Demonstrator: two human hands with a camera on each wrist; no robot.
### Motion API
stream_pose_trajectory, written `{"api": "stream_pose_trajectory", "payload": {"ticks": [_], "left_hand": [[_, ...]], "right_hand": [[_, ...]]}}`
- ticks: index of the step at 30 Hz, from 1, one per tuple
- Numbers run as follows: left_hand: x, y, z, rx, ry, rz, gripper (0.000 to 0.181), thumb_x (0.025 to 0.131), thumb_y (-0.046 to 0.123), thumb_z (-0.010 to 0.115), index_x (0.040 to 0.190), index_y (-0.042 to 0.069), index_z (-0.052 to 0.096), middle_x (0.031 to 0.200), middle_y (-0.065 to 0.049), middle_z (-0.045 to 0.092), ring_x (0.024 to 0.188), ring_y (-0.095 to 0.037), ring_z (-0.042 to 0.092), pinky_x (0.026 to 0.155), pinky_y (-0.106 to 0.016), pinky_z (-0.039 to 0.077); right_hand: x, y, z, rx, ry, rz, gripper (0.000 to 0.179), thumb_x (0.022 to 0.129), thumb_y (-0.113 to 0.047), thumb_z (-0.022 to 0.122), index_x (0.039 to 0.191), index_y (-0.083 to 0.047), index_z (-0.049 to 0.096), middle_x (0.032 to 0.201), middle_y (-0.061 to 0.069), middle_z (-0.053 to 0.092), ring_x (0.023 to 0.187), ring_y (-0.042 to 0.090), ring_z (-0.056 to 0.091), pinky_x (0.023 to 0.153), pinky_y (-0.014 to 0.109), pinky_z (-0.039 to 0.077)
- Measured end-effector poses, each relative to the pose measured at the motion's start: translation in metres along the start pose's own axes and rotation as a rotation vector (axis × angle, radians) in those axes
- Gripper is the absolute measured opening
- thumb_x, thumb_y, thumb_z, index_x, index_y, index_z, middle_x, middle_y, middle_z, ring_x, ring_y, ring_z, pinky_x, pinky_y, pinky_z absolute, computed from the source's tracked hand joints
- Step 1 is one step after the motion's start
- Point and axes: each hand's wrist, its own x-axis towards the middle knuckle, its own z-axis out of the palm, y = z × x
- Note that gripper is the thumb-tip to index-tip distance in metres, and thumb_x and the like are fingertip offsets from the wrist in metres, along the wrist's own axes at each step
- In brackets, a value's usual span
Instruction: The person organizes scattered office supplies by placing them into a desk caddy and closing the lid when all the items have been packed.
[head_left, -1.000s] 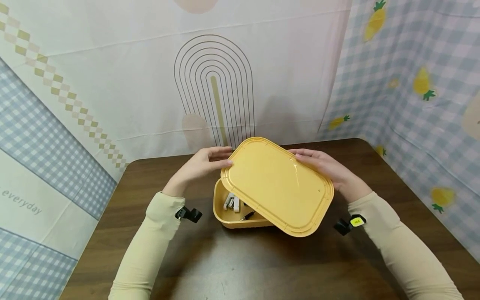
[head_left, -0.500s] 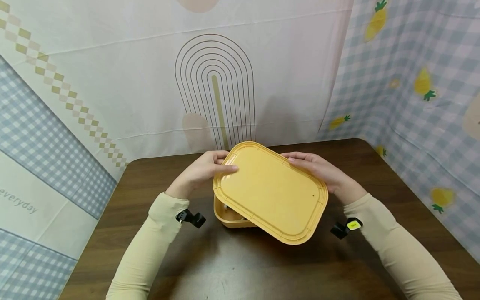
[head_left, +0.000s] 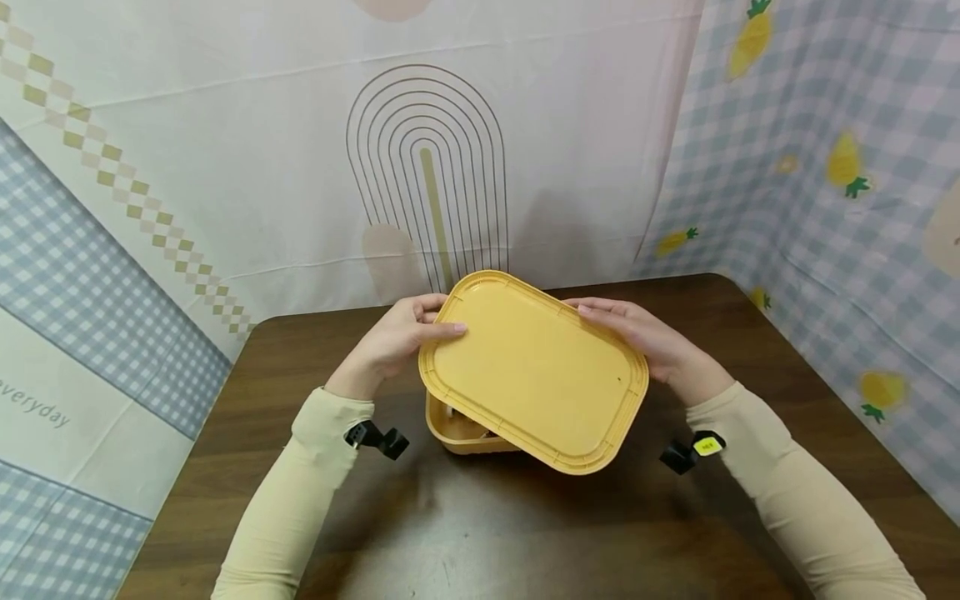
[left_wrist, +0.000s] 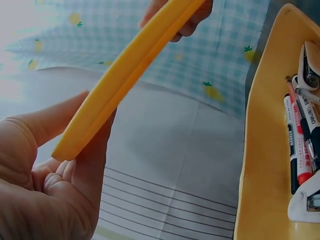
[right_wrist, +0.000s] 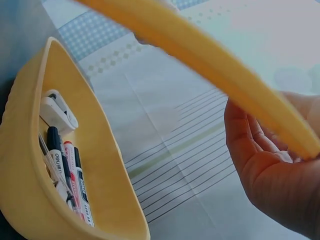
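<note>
1. The left hand [head_left: 390, 343] pinches the yellow lid's left end, thumb on top.
2. The yellow lid [head_left: 532, 371] hangs tilted above the yellow box [head_left: 465, 433], covering most of it.
3. Inside the box lie markers [right_wrist: 75, 180] and a white stapler [right_wrist: 57, 112].
4. The right hand [head_left: 645, 337] grips the lid's right end, fingers curled beneath.

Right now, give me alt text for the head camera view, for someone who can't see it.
Two hands hold a yellow rectangular lid tilted above an open yellow box on a dark wooden table, the left hand gripping its left end and the right hand its right. The lid hides most of the box. Patterned cloths hang behind and on both sides.
</note>
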Motion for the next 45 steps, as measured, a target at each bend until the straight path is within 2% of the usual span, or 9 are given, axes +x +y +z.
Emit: {"api": "stream_pose_trajectory", "payload": {"ticks": [4, 10, 15, 20, 27, 38, 45], "left_hand": [[-0.002, 0.001, -0.006, -0.025, 0.047, 0.046, 0.041, 0.094, -0.003, 0.066, 0.133, -0.007, 0.053, 0.091, -0.014, 0.076, 0.074, -0.026, 0.075, 0.068, -0.039, 0.060], [-0.008, 0.003, -0.015, -0.014, 0.151, 0.090, 0.036, 0.094, -0.002, 0.066, 0.128, -0.005, 0.054, 0.088, -0.010, 0.076, 0.073, -0.023, 0.075, 0.066, -0.037, 0.060], [-0.013, 0.003, -0.022, -0.029, 0.204, 0.128, 0.037, 0.095, -0.001, 0.066, 0.129, -0.003, 0.052, 0.090, -0.008, 0.076, 0.077, -0.022, 0.075, 0.069, -0.036, 0.060], [-0.015, 0.003, -0.025, -0.043, 0.244, 0.158, 0.042, 0.095, -0.001, 0.066, 0.134, -0.004, 0.051, 0.093, -0.008, 0.077, 0.079, -0.023, 0.075, 0.069, -0.038, 0.060], [-0.017, 0.000, -0.027, -0.050, 0.252, 0.163, 0.046, 0.096, -0.001, 0.065, 0.138, -0.004, 0.048, 0.094, -0.007, 0.077, 0.081, -0.023, 0.075, 0.071, -0.037, 0.060], [-0.017, -0.008, -0.034, -0.048, 0.231, 0.166, 0.039, 0.096, 0.001, 0.066, 0.132, -0.001, 0.052, 0.097, -0.008, 0.076, 0.082, -0.023, 0.075, 0.071, -0.037, 0.060], [-0.019, -0.008, -0.039, -0.006, 0.239, 0.190, 0.040, 0.096, 0.005, 0.067, 0.134, 0.000, 0.054, 0.110, -0.008, 0.073, 0.093, -0.019, 0.072, 0.078, -0.033, 0.059]], "right_hand": [[-0.002, 0.001, -0.004, -0.010, 0.020, -0.088, 0.031, 0.110, -0.025, 0.045, 0.131, -0.017, 0.066, 0.120, 0.006, 0.070, 0.098, 0.019, 0.072, 0.079, 0.034, 0.059], [-0.006, 0.008, -0.011, 0.095, 0.046, -0.207, 0.032, 0.110, -0.019, 0.042, 0.127, -0.013, 0.068, 0.122, 0.003, 0.068, 0.104, 0.015, 0.066, 0.084, 0.029, 0.056], [-0.009, 0.018, -0.017, 0.136, 0.043, -0.231, 0.029, 0.110, -0.013, 0.041, 0.120, -0.010, 0.068, 0.112, 0.005, 0.070, 0.100, 0.016, 0.068, 0.085, 0.030, 0.056], [-0.010, 0.025, -0.018, 0.079, 0.042, -0.213, 0.027, 0.108, -0.005, 0.044, 0.120, -0.011, 0.067, 0.111, 0.005, 0.072, 0.099, 0.017, 0.070, 0.087, 0.034, 0.057], [-0.009, 0.025, -0.014, -0.054, 0.110, -0.178, 0.024, 0.104, -0.005, 0.054, 0.126, -0.008, 0.063, 0.112, 0.006, 0.071, 0.096, 0.019, 0.071, 0.084, 0.038, 0.058], [-0.006, 0.024, -0.011, -0.083, 0.133, -0.156, 0.025, 0.102, -0.003, 0.057, 0.126, -0.007, 0.062, 0.111, 0.006, 0.072, 0.097, 0.019, 0.072, 0.080, 0.038, 0.059], [-0.004, 0.022, -0.009, -0.125, 0.218, -0.211, 0.028, 0.099, -0.001, 0.062, 0.126, -0.007, 0.064, 0.109, 0.004, 0.074, 0.094, 0.019, 0.073, 0.077, 0.037, 0.060]]}}
